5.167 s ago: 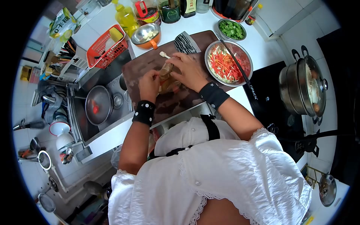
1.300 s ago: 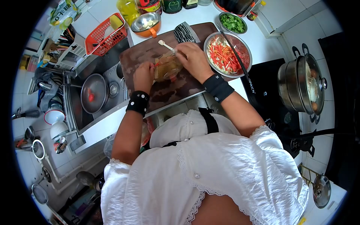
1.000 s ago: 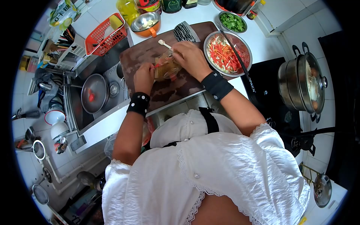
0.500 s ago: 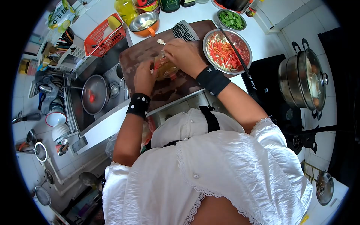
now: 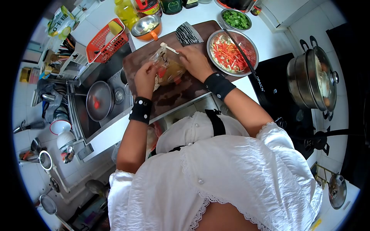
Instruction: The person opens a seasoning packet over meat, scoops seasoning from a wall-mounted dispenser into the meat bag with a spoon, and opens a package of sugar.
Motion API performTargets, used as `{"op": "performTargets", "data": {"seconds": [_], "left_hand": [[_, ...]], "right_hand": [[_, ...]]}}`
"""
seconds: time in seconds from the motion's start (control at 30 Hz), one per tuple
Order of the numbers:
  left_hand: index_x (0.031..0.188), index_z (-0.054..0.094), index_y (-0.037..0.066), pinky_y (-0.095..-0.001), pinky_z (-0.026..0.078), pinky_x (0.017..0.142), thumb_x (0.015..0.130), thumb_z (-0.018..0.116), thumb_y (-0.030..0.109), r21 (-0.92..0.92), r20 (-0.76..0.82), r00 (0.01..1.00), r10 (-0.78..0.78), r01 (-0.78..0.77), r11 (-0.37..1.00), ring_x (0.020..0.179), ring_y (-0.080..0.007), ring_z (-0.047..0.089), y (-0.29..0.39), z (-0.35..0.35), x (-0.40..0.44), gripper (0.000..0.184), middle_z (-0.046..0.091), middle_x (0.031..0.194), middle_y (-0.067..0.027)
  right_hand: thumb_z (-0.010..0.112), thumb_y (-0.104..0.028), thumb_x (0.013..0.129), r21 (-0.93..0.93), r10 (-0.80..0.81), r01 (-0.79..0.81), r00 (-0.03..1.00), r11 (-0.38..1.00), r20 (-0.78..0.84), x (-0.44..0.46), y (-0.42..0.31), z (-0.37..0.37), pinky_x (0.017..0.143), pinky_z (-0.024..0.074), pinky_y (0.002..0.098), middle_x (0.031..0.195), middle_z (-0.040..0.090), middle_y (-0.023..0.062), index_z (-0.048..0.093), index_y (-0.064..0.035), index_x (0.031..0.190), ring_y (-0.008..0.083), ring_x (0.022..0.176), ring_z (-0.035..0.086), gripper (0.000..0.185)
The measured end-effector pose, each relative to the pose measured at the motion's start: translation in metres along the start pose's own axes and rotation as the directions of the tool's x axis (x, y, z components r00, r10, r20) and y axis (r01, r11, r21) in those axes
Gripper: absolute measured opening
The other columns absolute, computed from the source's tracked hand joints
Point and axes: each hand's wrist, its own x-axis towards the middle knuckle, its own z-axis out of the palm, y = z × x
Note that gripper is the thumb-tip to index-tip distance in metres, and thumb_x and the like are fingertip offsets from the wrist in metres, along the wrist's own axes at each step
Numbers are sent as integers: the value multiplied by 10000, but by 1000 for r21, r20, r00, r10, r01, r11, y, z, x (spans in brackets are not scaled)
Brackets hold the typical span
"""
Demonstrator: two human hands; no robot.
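Observation:
A clear plastic bag (image 5: 172,72) with brownish contents and red print lies over the dark cutting board (image 5: 133,59). My left hand (image 5: 145,79) pinches the bag's left edge near its top. In my right hand (image 5: 195,61), the fingers are closed on one end of a white bag clip (image 5: 168,47), which slants across the top of the bag. Whether the clip still grips the plastic, I cannot tell. Just beyond my right hand lies a black-and-silver patterned blade (image 5: 189,33). The right fingertips are partly hidden behind the hand.
A colander of shredded red and pale vegetables (image 5: 231,53) stands right of the board, a long black stick (image 5: 239,48) across it. Behind are a bowl of chopped greens (image 5: 236,19) and an orange-handled bowl (image 5: 146,27). A sink pan (image 5: 100,101) sits left, a steamer pot (image 5: 312,77) right.
The white clip has turned and shows more of its length. My hands have moved slightly apart, my right hand down and right, and the bag's top is spread into view.

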Motion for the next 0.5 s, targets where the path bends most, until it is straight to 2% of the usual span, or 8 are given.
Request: {"op": "performTargets", "data": {"seconds": [0.07,0.17,0.27,0.37,0.5], "left_hand": [[925,629,-2,-238,456,617,807,599,126,-89,47,999,-8,12,996,684,-72,571,-17,-2,4,177,629,758,-43],[930,619,-25,-232,451,603,825,583,123,-256,75,997,-2,21,966,699,-68,562,-15,-2,2,185,621,771,-24],[934,614,-40,-217,438,617,843,568,120,-291,94,996,-1,29,956,704,-61,542,-4,-3,-2,190,615,790,-14],[935,618,-33,-204,421,634,846,568,115,-235,105,994,-33,57,970,699,-51,517,-7,-4,-2,180,604,801,-2],[948,630,-18,-199,405,631,849,570,114,-337,103,995,-16,50,940,693,-40,493,-9,-4,-3,176,597,797,18]], "right_hand": [[540,-74,782,-57,20,-15,996,998,85,-7,14,12,803,426,372,957,563,131,572,-55,1049,317,919,529,270],[510,-109,809,6,-14,13,995,1000,103,-8,24,28,755,448,401,936,550,132,602,-95,997,322,886,539,210],[532,-111,796,-5,6,-5,993,1000,121,-5,18,28,768,447,389,911,551,113,626,-110,953,304,903,538,182],[568,-123,774,25,-56,53,990,998,132,0,15,28,760,442,381,869,548,97,647,-119,895,288,890,538,144],[598,-131,749,-10,-47,50,986,999,163,4,13,26,754,437,375,832,544,85,650,-109,836,281,859,536,104]]}}
